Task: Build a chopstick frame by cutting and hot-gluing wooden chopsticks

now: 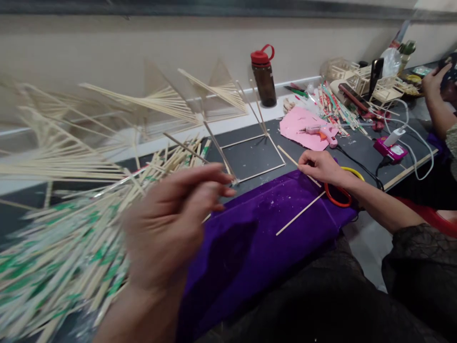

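My left hand (174, 219) is raised in front of the pile of wrapped sticks (82, 252), its fingers bent; a thin stick rises behind its fingertips, and whether they grip it is unclear. My right hand (321, 167) pinches a thin wooden stick (287, 155) over the edge of the purple cloth (250, 243). Between the hands, on the dark table, lies a square stick frame (262, 172) with sticks standing up at some corners. Another loose stick (300, 214) rests on the cloth. Scissors (337, 197) with red and yellow handles lie beneath my right wrist.
A pink glue gun (319, 133) rests on pink paper (296, 125). Behind stands a brown bottle (264, 78) with a red lid. Fanned stick structures (160, 107) line the wall. A purple power adapter (391, 150) with cables is at right, near another person's hand (433, 83).
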The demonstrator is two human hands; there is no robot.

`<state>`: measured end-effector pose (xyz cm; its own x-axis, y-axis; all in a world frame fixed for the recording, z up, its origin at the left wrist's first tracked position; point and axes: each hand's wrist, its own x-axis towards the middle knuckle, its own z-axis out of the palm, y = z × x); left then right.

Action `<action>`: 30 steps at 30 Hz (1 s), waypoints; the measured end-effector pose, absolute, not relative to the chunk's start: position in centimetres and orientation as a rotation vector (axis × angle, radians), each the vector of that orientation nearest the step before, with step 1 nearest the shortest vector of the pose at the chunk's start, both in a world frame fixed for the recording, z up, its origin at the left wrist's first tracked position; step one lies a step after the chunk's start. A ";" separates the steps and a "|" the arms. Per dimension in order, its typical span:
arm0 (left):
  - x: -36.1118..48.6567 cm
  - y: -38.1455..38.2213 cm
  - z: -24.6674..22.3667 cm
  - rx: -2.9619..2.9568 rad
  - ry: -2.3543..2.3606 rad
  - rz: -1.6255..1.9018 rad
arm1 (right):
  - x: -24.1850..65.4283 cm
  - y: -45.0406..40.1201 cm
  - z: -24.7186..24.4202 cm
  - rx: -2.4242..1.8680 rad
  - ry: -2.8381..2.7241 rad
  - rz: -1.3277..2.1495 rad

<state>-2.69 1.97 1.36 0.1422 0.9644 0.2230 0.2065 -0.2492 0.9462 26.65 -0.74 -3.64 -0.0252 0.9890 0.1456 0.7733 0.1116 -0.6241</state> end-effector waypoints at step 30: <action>8.1 6.0 -5.3 1.083 0.869 0.852 | 37.6 5.6 -3.4 -2.530 -1.227 0.403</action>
<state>8.11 5.98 -5.35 0.4092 0.8975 -0.1646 -0.1466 0.2427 0.9590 37.55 5.56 -3.40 0.5959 0.7942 -0.1193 0.7100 -0.5904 -0.3838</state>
